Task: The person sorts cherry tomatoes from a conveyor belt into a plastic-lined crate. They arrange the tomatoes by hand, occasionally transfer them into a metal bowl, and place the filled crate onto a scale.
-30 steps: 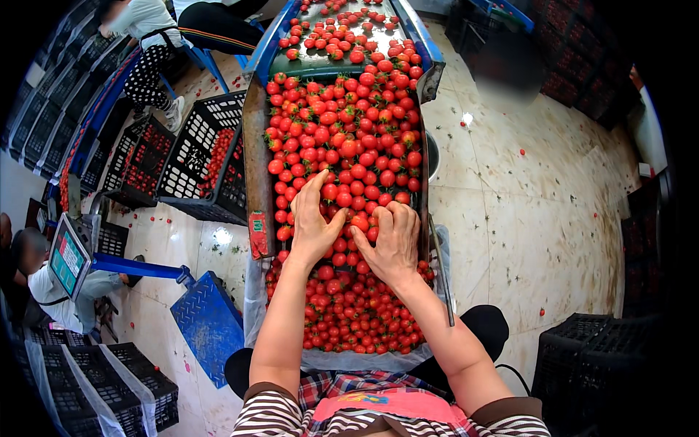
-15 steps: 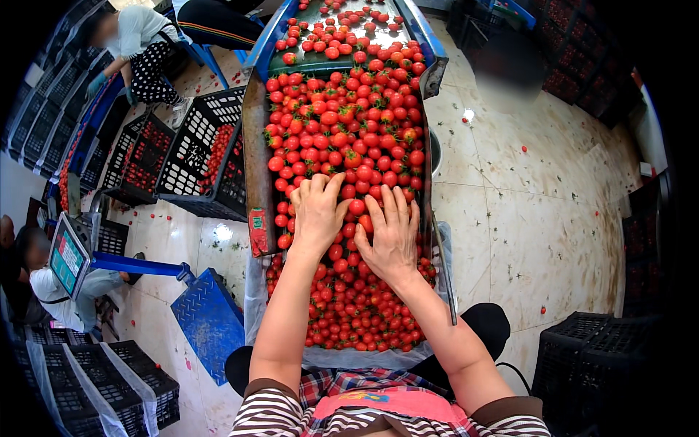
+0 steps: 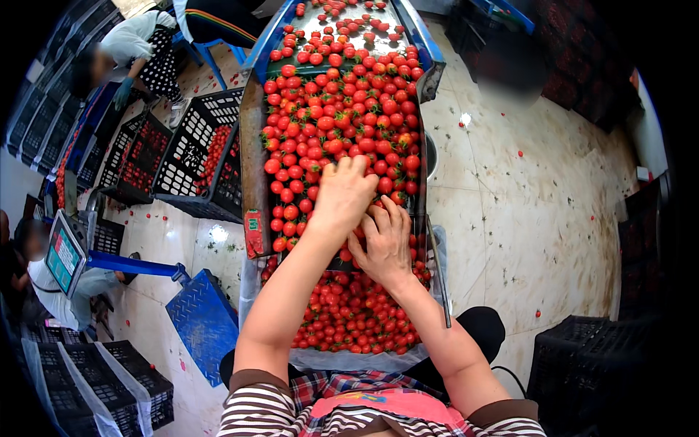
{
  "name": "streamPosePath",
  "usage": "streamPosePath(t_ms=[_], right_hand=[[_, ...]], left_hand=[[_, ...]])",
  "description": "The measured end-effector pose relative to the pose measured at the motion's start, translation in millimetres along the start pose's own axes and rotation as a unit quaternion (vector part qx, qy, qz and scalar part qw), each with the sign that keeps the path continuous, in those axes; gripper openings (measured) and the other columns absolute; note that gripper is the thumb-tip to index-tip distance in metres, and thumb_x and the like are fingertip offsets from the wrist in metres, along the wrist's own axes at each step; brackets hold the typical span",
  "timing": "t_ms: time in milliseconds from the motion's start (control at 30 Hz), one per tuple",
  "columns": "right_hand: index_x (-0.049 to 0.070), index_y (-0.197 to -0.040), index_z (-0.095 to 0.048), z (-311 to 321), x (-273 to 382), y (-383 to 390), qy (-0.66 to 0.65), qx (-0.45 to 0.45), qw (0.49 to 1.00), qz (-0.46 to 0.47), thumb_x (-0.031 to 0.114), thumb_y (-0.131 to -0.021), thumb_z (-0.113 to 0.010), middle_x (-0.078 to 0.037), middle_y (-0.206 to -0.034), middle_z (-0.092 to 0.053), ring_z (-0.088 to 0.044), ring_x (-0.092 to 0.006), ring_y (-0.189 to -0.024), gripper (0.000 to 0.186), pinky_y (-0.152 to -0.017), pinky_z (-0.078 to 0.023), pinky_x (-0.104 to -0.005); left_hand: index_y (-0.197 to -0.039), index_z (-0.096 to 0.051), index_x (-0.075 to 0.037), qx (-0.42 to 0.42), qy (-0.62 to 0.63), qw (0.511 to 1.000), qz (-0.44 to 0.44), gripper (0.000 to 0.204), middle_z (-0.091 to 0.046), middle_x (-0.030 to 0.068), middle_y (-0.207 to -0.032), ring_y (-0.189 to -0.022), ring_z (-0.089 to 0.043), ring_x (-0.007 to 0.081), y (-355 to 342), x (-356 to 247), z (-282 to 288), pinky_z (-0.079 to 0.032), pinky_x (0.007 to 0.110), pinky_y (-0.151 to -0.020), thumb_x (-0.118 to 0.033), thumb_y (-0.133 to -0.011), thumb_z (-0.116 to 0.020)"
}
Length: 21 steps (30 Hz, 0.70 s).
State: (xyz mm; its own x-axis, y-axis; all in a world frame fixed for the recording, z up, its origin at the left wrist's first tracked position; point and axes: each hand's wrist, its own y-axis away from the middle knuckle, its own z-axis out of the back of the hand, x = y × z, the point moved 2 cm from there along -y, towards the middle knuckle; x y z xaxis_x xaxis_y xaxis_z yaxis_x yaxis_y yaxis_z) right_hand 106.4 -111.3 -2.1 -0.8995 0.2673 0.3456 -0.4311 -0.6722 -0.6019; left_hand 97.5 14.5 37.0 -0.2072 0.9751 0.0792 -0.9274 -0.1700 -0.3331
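The left hand (image 3: 348, 191), fingers curled downward, lies over the cherry tomatoes (image 3: 328, 124); whether it grips one cannot be told from here, the fingertips being hidden. The right hand (image 3: 386, 240), just beside it, is partly open, its fingers bent onto the fruit and its thumb set apart. Both work at the lower end of a sloping metal chute (image 3: 255, 167), where the red tomatoes, many with green calyces, lie crowded between the side walls. Farther up the chute, within blue edging (image 3: 422, 36), they are more thinly scattered over a shiny surface.

Below the hands, more tomatoes fill a container with a translucent plastic liner (image 3: 251, 291), directly before the person's lap. To the left stands a black plastic crate (image 3: 166, 183), partly filled with tomatoes; nearer us, a blue platform scale (image 3: 200, 320) with a tilted display (image 3: 65, 255). At upper left a co-worker in dotted trousers (image 3: 162, 62) bends forward. Stray tomatoes dot the tiled floor (image 3: 495, 233) at right.
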Motion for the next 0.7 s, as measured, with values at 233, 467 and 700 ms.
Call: streamPosePath(t_ms=[233,467,700], right_hand=[[0.002,-0.109,-0.06,3.1,-3.0,-0.3,-0.001,0.003,1.0,0.01,0.025,-0.081,-0.067,-0.015,-0.114,-0.053,-0.042,-0.0362,-0.122,0.038,-0.102,-0.031,-0.0504],[0.001,-0.107,-0.06,2.1,2.2,-2.4,-0.01,-0.002,1.0,0.015,0.025,-0.08,-0.067,-0.017,-0.114,-0.053,-0.042,-0.037,-0.122,0.037,-0.102,-0.033,-0.0512],[0.002,-0.121,-0.056,7.4,-1.2,-3.6,-0.225,0.084,0.96,-0.14,0.033,-0.079,-0.067,-0.021,-0.123,-0.052,-0.043,-0.0405,-0.118,0.053,-0.102,-0.031,-0.05]], left_hand=[[-0.082,-0.069,-0.007,0.087,-0.013,0.996,0.011,0.013,-0.057,0.0097,-0.098,-0.094,-0.06,0.0258,-17.9,-8.9,-7.8,-0.051,0.041,-0.076,-0.018,-0.074,-0.068],[-0.105,-0.055,-0.003,-0.095,0.311,0.943,0.068,0.024,-0.056,0.0194,-0.098,-0.094,-0.053,0.038,-2.0,1.3,2.7,-0.047,0.044,-0.083,-0.007,-0.082,-0.058],[-0.092,-0.072,-0.006,0.133,-0.035,0.976,0.171,0.019,-0.066,0.0104,-0.098,-0.096,-0.064,0.0269,-36.3,-58.6,4.5,-0.056,0.041,-0.073,-0.014,-0.085,-0.058]])
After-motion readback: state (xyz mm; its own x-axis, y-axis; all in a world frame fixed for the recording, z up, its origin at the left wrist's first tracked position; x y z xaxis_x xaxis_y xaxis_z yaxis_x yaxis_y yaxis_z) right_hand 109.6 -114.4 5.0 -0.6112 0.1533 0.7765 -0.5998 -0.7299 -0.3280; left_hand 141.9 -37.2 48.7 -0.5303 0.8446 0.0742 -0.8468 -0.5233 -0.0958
